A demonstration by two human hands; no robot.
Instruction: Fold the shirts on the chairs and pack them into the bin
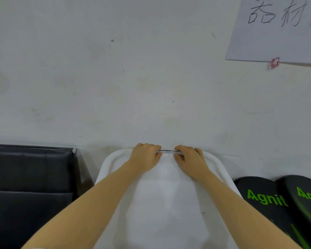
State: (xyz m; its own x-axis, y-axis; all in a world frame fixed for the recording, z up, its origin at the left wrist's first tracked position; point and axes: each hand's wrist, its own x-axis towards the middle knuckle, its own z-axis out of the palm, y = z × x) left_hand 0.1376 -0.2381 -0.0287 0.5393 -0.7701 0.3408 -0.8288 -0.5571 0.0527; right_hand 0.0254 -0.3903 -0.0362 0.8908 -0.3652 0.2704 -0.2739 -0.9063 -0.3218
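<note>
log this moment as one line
phase: grasp | hands: left and right both grip white shirt at top edge | shirt on: white chair | bin: not in view

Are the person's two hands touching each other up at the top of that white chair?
Apart. The head view shows the left hand and right hand separated by a gap, with a thin dark bar visible between them.

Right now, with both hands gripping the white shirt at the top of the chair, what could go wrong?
The left hand and right hand grip the white shirt close together, so its outer parts may sag and fold unevenly. The cloth could catch on the white chair back's top edge when lifted.
</note>
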